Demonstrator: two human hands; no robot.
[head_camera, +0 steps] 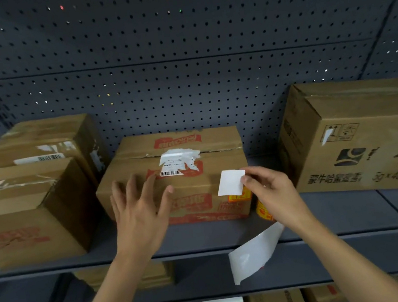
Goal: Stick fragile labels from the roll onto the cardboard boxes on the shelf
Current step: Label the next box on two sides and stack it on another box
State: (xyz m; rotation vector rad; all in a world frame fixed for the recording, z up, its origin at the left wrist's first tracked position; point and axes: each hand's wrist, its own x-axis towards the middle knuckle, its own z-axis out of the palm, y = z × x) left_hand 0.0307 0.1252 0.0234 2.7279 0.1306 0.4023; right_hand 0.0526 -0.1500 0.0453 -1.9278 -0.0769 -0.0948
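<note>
Fingers point(247, 181) of the right hand point(271, 191) pinching a white label point(231, 183), upright before the right front corner of the middle box point(130, 166). Left hand point(139, 211) spread wide over that box's front edge, left of the label. Backing strip point(257, 253) dangling below.

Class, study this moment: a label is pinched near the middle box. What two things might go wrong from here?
1. The right hand pinches the label by one edge only, so it may curl and crease on landing.
2. The backing strip dangles below that hand and might snag the shelf edge.
</note>
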